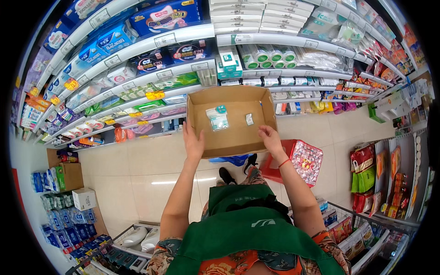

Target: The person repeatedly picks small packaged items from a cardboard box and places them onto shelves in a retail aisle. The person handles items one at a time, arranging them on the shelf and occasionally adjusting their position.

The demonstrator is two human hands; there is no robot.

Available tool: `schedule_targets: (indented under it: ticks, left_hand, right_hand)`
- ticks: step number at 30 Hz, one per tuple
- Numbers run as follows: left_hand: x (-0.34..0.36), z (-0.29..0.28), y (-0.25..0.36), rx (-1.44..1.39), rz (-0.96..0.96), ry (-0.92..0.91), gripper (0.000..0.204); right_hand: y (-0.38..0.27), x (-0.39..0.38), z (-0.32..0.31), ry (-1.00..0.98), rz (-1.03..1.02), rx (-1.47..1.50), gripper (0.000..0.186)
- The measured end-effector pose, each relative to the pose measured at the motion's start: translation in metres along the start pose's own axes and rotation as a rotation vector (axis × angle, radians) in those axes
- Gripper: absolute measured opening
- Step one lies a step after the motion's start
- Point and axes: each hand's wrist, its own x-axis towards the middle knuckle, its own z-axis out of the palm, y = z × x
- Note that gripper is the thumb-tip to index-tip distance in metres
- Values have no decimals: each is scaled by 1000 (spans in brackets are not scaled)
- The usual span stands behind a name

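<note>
A shallow brown cardboard box (229, 145) is in front of me, tilted so its inside shows. In it lie a clear packet with a teal and white label (219, 118) and a small white packet (249, 119). My left hand (194, 141) grips the box's left wall, thumb inside and fingers along the outside. At the right front corner, my right hand (271, 138) has its fingers curled together over the inside of the box. Whether those fingers pinch a small thing cannot be made out.
Store shelves (256, 39) with boxed and bagged goods curve across the far side. On the tiled floor stands a red container (306, 164) of small wrapped pieces, right of my feet. Laden carts (353, 224) flank me, and blue packs (68, 229) are stacked at left.
</note>
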Motion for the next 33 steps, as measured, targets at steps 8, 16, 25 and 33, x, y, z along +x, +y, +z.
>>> schedule_targets:
  ticks: [8, 16, 25, 33]
  left_hand:
    - [-6, -1, -31, -109, -101, -67, 58]
    - [-8, -6, -47, -371, -412, -183, 50]
    - [-6, -20, -40, -772, -902, -338, 72]
    - [-1, -11, -64, -953, -952, -408, 74]
  right_hand:
    - [28, -7, 2, 94, -10, -59, 33]
    - [28, -3, -8, 182, 7, 21, 28]
    - [8, -7, -42, 506, 22, -6, 29]
    - [80, 12, -62, 337, 447, 377, 44]
